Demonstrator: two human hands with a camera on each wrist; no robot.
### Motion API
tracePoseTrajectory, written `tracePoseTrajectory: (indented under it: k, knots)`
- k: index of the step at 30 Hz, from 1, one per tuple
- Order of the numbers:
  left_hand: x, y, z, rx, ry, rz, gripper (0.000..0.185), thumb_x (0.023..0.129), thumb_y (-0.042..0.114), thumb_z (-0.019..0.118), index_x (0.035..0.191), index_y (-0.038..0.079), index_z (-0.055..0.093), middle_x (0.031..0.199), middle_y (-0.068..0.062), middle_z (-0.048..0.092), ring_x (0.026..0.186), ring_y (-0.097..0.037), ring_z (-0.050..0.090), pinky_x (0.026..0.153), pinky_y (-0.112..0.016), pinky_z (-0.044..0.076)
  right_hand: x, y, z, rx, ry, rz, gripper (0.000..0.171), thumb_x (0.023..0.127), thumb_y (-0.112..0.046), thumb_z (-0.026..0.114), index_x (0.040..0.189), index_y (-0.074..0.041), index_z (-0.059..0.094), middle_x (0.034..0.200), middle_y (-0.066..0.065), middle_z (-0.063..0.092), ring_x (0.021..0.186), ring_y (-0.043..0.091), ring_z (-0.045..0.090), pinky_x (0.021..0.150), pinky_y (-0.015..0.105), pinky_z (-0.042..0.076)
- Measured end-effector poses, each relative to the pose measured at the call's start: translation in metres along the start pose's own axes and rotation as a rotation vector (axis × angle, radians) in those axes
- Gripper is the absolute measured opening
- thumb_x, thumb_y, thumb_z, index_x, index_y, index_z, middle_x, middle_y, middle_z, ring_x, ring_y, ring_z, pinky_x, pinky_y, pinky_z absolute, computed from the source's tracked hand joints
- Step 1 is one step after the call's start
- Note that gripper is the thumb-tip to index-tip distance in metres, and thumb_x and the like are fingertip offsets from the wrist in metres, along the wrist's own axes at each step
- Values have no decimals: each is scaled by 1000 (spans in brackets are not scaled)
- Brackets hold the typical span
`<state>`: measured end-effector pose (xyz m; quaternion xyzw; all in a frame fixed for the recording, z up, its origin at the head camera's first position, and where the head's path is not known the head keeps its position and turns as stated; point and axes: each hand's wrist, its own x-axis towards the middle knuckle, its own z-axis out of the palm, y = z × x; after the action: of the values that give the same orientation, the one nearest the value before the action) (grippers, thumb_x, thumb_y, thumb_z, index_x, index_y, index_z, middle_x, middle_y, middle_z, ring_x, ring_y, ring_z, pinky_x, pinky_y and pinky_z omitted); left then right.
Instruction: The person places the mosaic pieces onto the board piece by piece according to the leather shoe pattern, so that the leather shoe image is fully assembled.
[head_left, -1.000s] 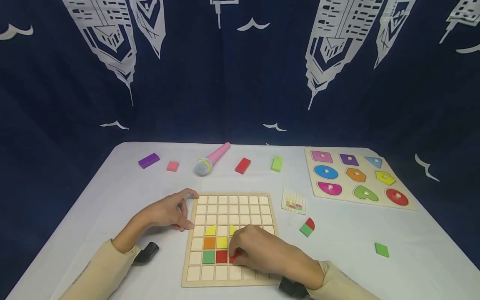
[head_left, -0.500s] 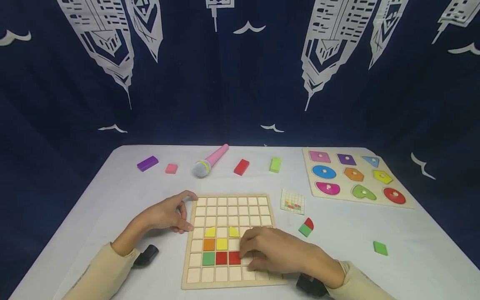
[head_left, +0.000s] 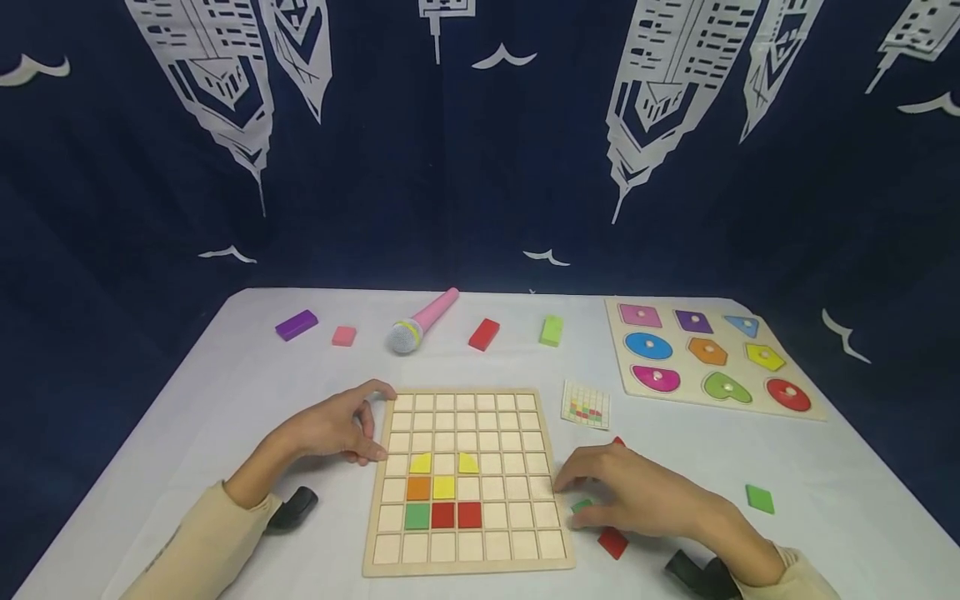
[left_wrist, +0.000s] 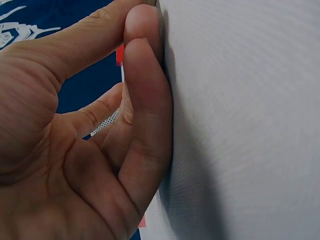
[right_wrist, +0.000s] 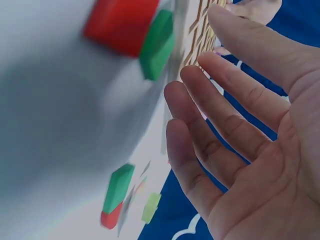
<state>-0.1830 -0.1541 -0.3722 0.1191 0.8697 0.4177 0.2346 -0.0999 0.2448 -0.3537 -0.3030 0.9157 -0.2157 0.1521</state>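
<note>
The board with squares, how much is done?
Done: seven coloured pieces sit in the board. In hand: the left hand touches its edge; the right hand, beside it, looks empty. Probably left: red pieces and green pieces lie loose off the board. The card might be the pattern, but it's too small to tell how many belong.

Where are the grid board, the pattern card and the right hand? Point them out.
Grid board [head_left: 467, 442], head view: a bare cell near its middle.
Pattern card [head_left: 586, 403], head view: middle of its printed face.
Right hand [head_left: 637, 490], head view: back of the hand.
</note>
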Motion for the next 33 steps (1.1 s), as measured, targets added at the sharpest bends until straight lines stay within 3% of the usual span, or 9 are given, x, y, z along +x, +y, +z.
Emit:
tracePoseTrajectory:
  k: [9,24,33]
  knots:
    - [2,2,-1,-6,-2,-16,82,71,6,89,139,13,45,86,-13,55,62,-20,64,61,-31,52,-10,12,-3,-13,-11,85,38,80,-44,82,113,-29,72,111,-22,67,101,4,60,92,36,54]
    - [2,0,0,-9,-10,11,81,72,7,89,139,11,44,85,-12,56,63,-19,64,60,-32,52,-26,31,-4,-8,20,69,33,82,-42,81,112,-33,71,109,-22,65,101,5,58,90,31,54]
    - [2,0,1,-5,-5,9,81,72,7,89,139,11,44,85,-12,55,63,-19,65,61,-32,53,-47,51,-11,24,81,141,38,78,-38,85,112,-25,72,101,-17,67,87,2,58,79,25,54]
